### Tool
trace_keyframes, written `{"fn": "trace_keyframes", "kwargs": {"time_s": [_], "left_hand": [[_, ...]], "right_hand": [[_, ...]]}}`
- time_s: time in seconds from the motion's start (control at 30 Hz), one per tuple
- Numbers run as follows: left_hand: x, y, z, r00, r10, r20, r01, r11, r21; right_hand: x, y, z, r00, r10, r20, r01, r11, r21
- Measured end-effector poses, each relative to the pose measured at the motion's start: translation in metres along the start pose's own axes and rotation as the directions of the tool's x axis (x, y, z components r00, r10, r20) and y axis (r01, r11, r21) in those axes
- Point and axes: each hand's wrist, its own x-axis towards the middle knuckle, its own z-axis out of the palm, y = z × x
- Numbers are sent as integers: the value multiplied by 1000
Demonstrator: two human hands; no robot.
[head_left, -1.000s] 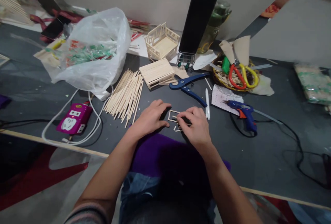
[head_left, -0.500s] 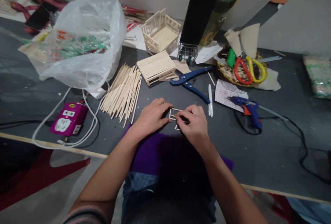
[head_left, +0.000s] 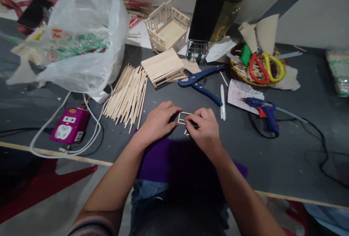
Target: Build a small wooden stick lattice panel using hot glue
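Note:
Low over the grey table, a small frame of wooden sticks (head_left: 186, 112) lies between my hands. My left hand (head_left: 159, 121) has its thumb and forefinger closed on the frame's left end. Against the inside of the frame, my right hand (head_left: 204, 127) pinches a short wooden stick (head_left: 182, 119), and its fingers hide the frame's right part. Short stick pieces (head_left: 185, 132) lie just below. Beyond my left hand is a pile of loose wooden sticks (head_left: 127, 94).
Blue cutters (head_left: 200, 80), white pens (head_left: 223, 101) and a glue gun (head_left: 263, 110) lie beyond and right. Behind stand a slatted stick block (head_left: 162, 65), a stick model chair (head_left: 171, 32) and a basket (head_left: 237, 69). A plastic bag (head_left: 111, 21) and purple power socket (head_left: 71, 123) sit left.
The head view has shifted slightly, so the table things sit a little differently. Both hands keep their hold on the frame and stick, with hardly any movement.

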Motion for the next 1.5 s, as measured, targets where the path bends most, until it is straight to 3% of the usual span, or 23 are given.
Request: {"fn": "trace_keyframes", "kwargs": {"time_s": [1.5], "left_hand": [[0, 1, -2, 1000, 17, -7, -17, 999, -41]], "right_hand": [[2, 0, 2, 999, -12, 44, 13, 1000, -10]]}}
